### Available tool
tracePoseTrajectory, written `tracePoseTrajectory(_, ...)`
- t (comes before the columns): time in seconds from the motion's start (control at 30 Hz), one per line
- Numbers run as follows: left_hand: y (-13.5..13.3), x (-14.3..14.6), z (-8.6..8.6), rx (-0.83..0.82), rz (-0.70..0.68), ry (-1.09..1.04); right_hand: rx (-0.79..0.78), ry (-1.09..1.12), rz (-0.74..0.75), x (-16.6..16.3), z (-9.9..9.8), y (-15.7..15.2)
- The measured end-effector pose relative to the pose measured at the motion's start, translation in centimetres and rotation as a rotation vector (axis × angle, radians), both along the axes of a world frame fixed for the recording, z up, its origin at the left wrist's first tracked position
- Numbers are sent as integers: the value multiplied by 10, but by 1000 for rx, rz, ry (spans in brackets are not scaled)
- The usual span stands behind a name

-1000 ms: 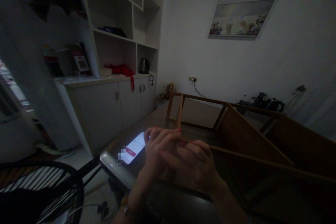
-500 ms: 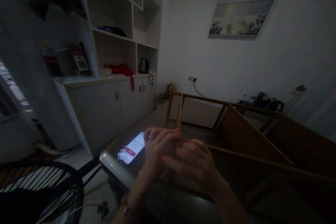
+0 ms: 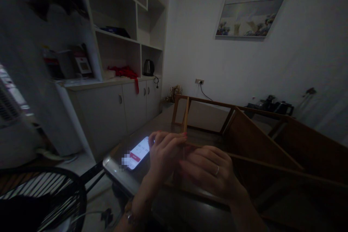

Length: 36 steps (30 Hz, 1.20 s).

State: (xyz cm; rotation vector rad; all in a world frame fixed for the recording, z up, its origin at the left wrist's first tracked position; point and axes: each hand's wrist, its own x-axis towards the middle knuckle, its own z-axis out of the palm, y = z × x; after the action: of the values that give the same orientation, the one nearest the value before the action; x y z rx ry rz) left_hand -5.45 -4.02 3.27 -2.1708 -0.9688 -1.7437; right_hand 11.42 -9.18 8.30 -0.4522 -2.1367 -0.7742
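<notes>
A brown wooden frame (image 3: 209, 99), like a shelf unit on its side, lies across the table. My left hand (image 3: 166, 152) is closed round its near corner, fingers bent over the wood. Just right of it, my right hand (image 3: 210, 170) has its fingers drawn together close to the same corner, slightly blurred. Something thin and pale shows faintly between the hands; I cannot make out what it is. Beside my left hand, a lit phone (image 3: 139, 154) with a red button on its screen lies on the table.
The table's rounded metal edge (image 3: 119, 174) runs along the near side. A black slatted chair (image 3: 40, 181) stands at lower left. White cabinets (image 3: 102, 112) with a kettle (image 3: 148, 67) and red cloth (image 3: 125, 72) line the left wall. Dark appliances (image 3: 274, 106) sit behind the frame.
My right hand has shifted a little to the right, away from my left hand, and turned slightly. My left hand, the frame and the phone stay where they were.
</notes>
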Motion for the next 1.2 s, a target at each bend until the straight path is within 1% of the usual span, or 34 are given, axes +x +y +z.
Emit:
tracePoseTrajectory(0.17, 2, 4, 0, 41, 16, -42, 78, 40, -51, -1, -1, -3)
tracePoseTrajectory(0.3, 1, 4, 2, 28, 21, -32, 47, 28, -66, -5, -2, -2)
tracePoseTrajectory(0.4, 0, 4, 3, 39, 11, -35, 7, 64, -45, -7, -2, 0)
tracePoseTrajectory(0.5, 0, 3, 2, 47, -6, -32, -56, 60, -20, -8, -1, 1)
tracePoseTrajectory(0.6, 0, 1, 2, 31, -12, -14, -169, 22, 3, -9, -2, 1)
tracePoseTrajectory(0.73, -2, -1, 1, 2, -12, 15, -295, 41, 69, -8, 0, -1)
tracePoseTrajectory(0.87, -2, -1, 2, 6, -18, 8, -422, -6, 74, -4, 3, -4)
tracePoseTrajectory(0.97, -2, -1, 2, 3, -30, 0, -463, -17, 69, -3, 4, -5)
tracePoseTrajectory(1.07, -3, -3, 3, -24, -39, 19, -491, 12, 75, -5, 4, -6)
tracePoseTrajectory(1.2, -2, -2, 1, -20, -36, 11, -516, 56, 70, -10, 6, -9)
